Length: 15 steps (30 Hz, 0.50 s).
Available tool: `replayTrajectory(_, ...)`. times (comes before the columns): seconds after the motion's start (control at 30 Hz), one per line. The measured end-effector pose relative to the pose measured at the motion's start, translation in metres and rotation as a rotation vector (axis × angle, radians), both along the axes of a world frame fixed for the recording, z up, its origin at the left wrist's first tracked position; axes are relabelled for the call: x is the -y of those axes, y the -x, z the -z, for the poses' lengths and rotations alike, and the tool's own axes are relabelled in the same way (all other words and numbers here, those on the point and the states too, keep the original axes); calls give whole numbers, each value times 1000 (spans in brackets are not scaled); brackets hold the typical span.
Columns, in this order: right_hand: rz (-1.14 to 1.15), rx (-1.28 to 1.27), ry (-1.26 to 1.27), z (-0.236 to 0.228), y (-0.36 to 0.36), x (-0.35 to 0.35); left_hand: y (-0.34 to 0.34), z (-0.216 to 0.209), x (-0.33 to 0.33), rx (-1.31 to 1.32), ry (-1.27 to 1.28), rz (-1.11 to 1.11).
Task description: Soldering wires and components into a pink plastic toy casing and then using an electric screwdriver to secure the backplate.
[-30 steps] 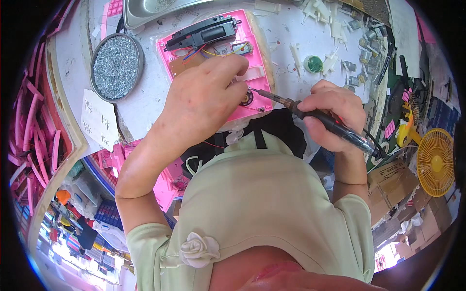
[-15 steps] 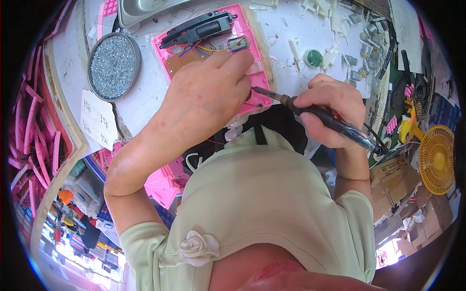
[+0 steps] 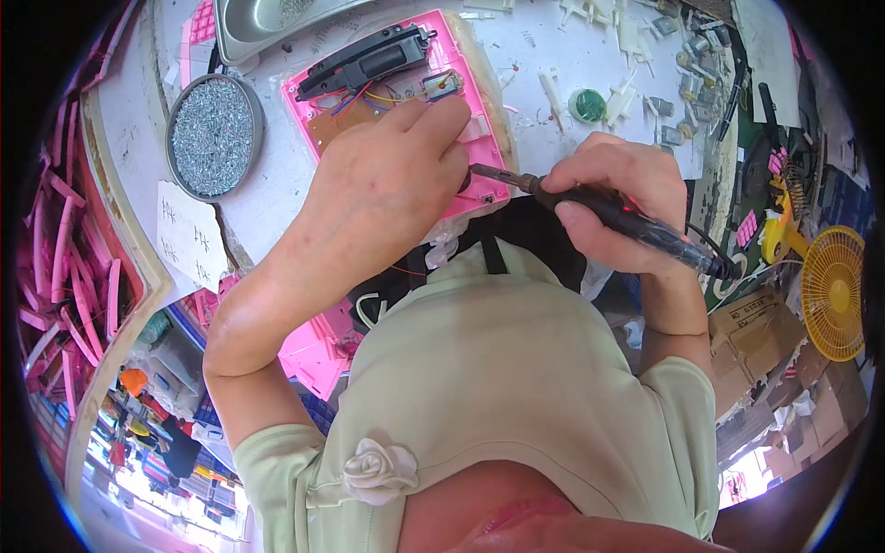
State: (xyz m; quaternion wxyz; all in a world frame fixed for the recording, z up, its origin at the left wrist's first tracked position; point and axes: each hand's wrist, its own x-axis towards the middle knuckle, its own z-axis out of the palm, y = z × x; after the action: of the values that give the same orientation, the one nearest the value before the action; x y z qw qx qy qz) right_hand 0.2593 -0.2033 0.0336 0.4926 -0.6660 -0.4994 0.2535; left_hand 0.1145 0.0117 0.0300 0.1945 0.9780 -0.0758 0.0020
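A pink plastic casing (image 3: 493,147) lies in front of me on a clear wrap. Inside it are a black plastic module (image 3: 369,66), a small metal motor (image 3: 442,86), a brown board (image 3: 323,127) and thin coloured wires (image 3: 345,100). My left hand (image 3: 387,180) rests over the casing with its fingers curled together; what they grip is hidden beneath them. In my right hand (image 3: 631,175) is a soldering iron (image 3: 636,229), held by its dark handle. Its tip points left, right beside my left fingertips, above the casing's near right part.
At the left stand a round grey tray (image 3: 261,138) of small screws and a metal tray (image 3: 226,41). A paper (image 3: 189,235) lies below them. Rightward are a green coil (image 3: 587,106), white plastic parts (image 3: 622,100), several small motors (image 3: 690,88) and a yellow fan (image 3: 832,293).
The whole view has shifted slightly. Both hands keep nearly the same pose, and the iron's tip stays beside my left fingertips.
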Motion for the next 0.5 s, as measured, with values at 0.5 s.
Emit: replayTrajectory(0.5, 515, -238, -75, -16, -49, 129, 1, -1, -1, 10, -22, 40)
